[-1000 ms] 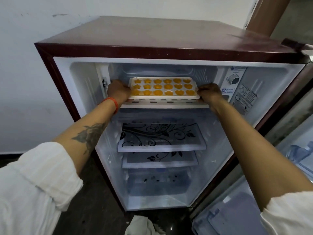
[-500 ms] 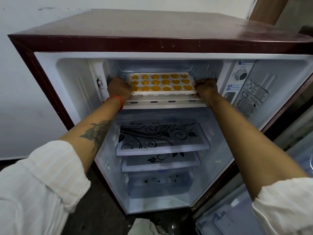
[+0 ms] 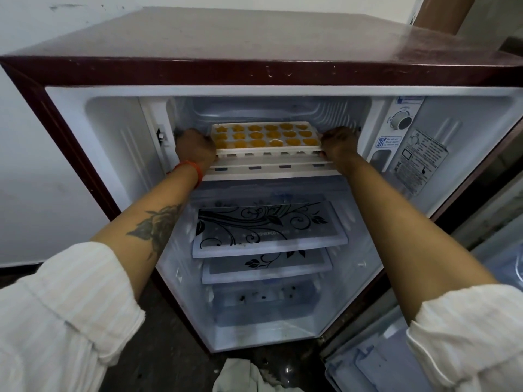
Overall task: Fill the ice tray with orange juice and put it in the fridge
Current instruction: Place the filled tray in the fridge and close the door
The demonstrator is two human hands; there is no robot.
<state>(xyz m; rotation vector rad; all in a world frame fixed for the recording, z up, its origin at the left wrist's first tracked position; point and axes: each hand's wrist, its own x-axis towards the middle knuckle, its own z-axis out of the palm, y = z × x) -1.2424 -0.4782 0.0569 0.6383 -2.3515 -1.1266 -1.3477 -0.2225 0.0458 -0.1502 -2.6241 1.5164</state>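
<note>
Head view: the white ice tray point(image 3: 266, 137), its cells full of orange juice point(image 3: 288, 134), sits in the top freezer compartment point(image 3: 271, 108) of the open fridge point(image 3: 254, 46). The left hand point(image 3: 195, 147) grips its left end and the right hand point(image 3: 338, 144) its right end, fingers curled round the edges.

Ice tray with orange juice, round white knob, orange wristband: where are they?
White ice tray of orange juice point(image 3: 266, 136), head view, middle cells.
Round white knob point(image 3: 401, 122), head view, face.
Orange wristband point(image 3: 195, 168), head view, top of band.

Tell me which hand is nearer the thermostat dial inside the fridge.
Right. The right hand grips the ice tray's right end, just left of the thermostat dial; the left hand holds the far end.
</note>
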